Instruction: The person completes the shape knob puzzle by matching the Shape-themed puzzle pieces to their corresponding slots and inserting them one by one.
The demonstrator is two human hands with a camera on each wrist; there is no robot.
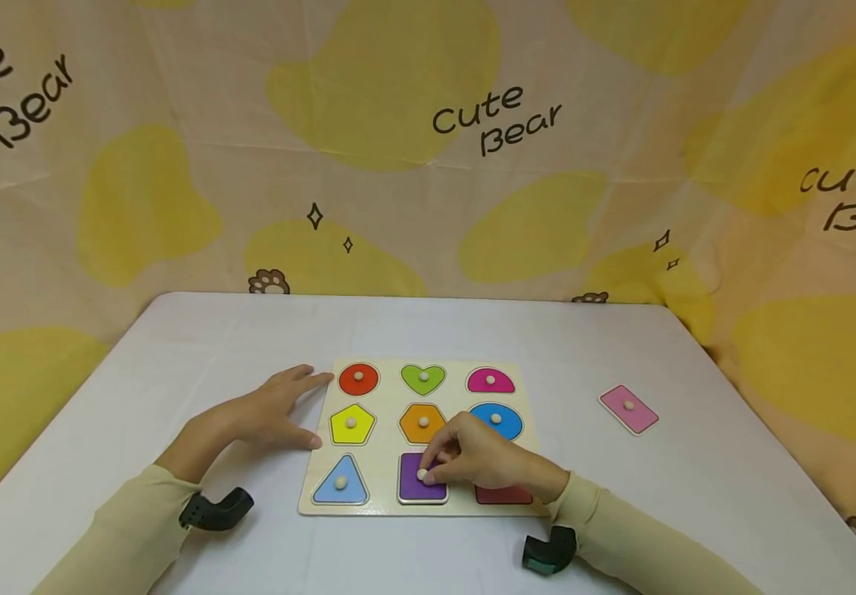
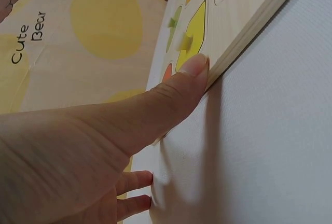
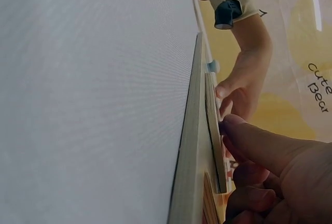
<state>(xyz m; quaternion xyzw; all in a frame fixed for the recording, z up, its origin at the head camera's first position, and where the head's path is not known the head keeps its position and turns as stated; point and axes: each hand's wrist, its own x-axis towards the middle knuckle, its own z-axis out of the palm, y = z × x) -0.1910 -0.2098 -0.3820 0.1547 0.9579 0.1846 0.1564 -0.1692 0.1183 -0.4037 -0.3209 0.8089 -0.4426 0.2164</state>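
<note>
A wooden shape puzzle board [image 1: 383, 463] lies on the white table. My right hand [image 1: 482, 453] pinches the small knob of the purple square piece [image 1: 409, 487] in the bottom row. In the right wrist view this piece [image 3: 213, 130] stands slightly proud of the board's surface, held between thumb and fingers. My left hand [image 1: 268, 411] rests at the board's left side with fingers spread. Its thumb [image 2: 179, 92] touches the board's edge near the yellow pentagon [image 1: 350, 424]. A reddish rectangular area [image 1: 502, 496] is partly hidden under the right hand.
A pink rectangle piece [image 1: 634, 412] with a knob lies on the table, right of the board. The board also shows a red circle [image 1: 349, 385], green heart [image 1: 413, 378], magenta half-circle [image 1: 502, 384], orange hexagon [image 1: 411, 428], blue oval [image 1: 506, 430] and blue triangle [image 1: 349, 494]. A patterned cloth [image 1: 398, 190] hangs behind.
</note>
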